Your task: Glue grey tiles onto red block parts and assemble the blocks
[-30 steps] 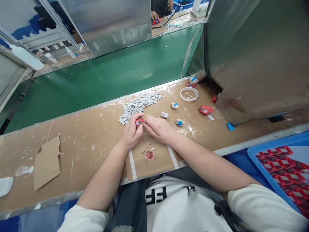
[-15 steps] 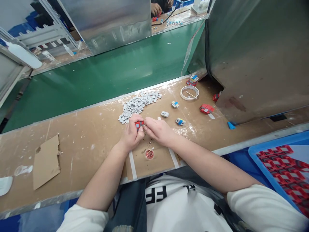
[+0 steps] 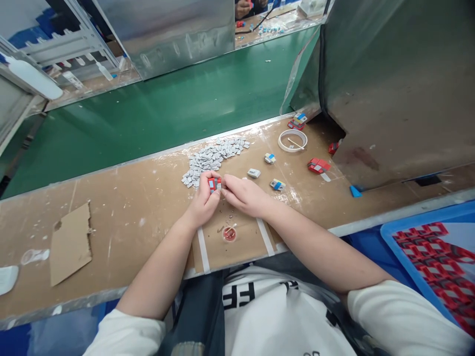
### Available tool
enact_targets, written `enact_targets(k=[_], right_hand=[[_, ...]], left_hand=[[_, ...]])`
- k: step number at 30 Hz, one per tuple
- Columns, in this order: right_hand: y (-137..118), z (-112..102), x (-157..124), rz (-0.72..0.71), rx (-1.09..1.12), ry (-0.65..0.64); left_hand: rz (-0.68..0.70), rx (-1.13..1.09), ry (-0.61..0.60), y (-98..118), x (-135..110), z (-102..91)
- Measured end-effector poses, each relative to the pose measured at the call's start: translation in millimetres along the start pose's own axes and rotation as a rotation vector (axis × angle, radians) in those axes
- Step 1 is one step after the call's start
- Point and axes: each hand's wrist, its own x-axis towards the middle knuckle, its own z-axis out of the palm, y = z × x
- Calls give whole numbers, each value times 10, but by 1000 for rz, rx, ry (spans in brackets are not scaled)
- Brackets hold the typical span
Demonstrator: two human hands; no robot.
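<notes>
Fingers of the left hand pinch a block; for the right hand, cannot tell. Slackening could drop it toward the surface's near edge.

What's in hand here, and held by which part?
The left hand holds a small red piece around its left side and edges; whether the right hand grips anything can't be told.

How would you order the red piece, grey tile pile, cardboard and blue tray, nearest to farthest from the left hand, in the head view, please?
1. Red piece: held in the left hand.
2. Grey tile pile: just beyond it.
3. Cardboard: off to the left.
4. Blue tray: far right.
</notes>
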Motion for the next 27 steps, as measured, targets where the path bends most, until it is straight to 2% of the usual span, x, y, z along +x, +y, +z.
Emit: enact_targets(k=[4, 11, 13, 17, 19, 21, 24, 27], right_hand=[[19, 31, -8, -3, -108, -5], [9, 94, 19, 66, -42, -4], [-27, 36, 27, 98, -4, 2], [-139, -177, -60, 95, 26, 42], [-198, -247, -176, 42, -42, -11], [-246, -248, -318, -18, -132, -121], [-298, -148, -497, -45, -236, -256], [-338, -35, -569, -79, -306, -316]], left_hand=[[-19, -27, -18, -9, 1, 3], [-89, -97, 12, -48, 11, 83], [-140, -220, 4, -51, 47, 98], [-257, -667, -122, 7, 127, 58], [-281, -833, -148, 55, 145, 12], [-302, -953, -149, 99, 144, -26], [-340, -1079, -156, 143, 127, -44], [-343, -1127, -160, 150, 116, -22]])
